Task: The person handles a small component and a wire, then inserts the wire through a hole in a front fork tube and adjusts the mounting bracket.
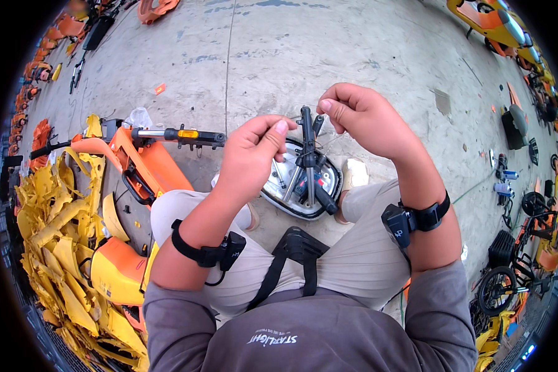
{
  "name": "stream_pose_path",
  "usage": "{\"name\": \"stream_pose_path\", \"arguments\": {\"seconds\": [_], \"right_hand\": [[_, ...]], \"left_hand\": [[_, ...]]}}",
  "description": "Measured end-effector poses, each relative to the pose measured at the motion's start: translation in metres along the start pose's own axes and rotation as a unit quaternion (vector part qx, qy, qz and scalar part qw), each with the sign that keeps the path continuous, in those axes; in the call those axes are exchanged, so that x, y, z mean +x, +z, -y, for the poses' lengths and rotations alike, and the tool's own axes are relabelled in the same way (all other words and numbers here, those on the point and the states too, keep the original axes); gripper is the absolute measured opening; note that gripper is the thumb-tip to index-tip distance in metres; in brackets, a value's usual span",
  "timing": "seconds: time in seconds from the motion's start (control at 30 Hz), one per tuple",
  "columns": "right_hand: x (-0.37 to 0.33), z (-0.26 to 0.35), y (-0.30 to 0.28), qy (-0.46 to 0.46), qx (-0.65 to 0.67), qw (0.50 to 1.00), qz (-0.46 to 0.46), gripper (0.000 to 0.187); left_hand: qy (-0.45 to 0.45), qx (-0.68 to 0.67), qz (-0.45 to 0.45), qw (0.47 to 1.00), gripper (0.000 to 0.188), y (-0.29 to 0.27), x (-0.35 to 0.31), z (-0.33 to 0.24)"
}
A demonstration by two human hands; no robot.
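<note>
Left hand and right hand are raised side by side, each with fingertips pinched together on an end of a thin wire that runs between them. Just beyond and below the hands stands a black stem, rising from an open grey housing lying on the concrete floor between the person's knees. The housing seems opened, its inner parts exposed; the wire work looks unfinished. Left of the left hand lie an orange frame and yellow panels, close. Ahead, the floor is roomy.
</note>
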State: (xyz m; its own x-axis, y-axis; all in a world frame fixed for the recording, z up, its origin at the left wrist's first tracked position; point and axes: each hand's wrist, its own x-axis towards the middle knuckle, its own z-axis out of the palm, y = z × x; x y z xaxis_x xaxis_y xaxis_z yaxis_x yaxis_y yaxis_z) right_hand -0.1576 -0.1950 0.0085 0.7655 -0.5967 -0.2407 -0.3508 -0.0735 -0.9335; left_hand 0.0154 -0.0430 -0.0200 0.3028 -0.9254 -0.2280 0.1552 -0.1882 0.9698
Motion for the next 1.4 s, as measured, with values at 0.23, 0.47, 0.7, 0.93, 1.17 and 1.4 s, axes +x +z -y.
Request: {"name": "stream_pose_path", "arguments": {"seconds": [0.23,0.47,0.7,0.93,1.17,1.4], "right_hand": [[-0.001,0.001,0.008,0.001,-0.139,0.990,-0.004,0.015],[-0.006,0.005,0.007,-0.013,-0.116,0.992,0.056,0.012],[-0.007,0.007,0.011,-0.043,-0.136,0.987,0.068,0.015],[-0.004,0.014,0.012,-0.035,-0.125,0.989,0.073,0.012],[0.003,0.003,0.014,-0.127,-0.108,0.984,0.054,0.020],[-0.004,-0.015,0.017,-0.146,-0.036,0.987,0.058,0.013]], "left_hand": [[0.076,0.086,-0.103,0.988,0.011,-0.001,0.003,0.002],[0.214,0.275,-0.055,0.936,0.006,0.003,0.002,-0.002],[0.216,0.293,-0.023,0.931,0.010,0.000,-0.002,-0.003],[0.134,0.322,0.020,0.937,0.015,-0.009,0.001,-0.010],[0.180,0.309,-0.008,0.934,0.022,-0.015,-0.001,0.011],[0.106,0.257,0.011,0.960,0.014,-0.017,0.005,0.039]]}}
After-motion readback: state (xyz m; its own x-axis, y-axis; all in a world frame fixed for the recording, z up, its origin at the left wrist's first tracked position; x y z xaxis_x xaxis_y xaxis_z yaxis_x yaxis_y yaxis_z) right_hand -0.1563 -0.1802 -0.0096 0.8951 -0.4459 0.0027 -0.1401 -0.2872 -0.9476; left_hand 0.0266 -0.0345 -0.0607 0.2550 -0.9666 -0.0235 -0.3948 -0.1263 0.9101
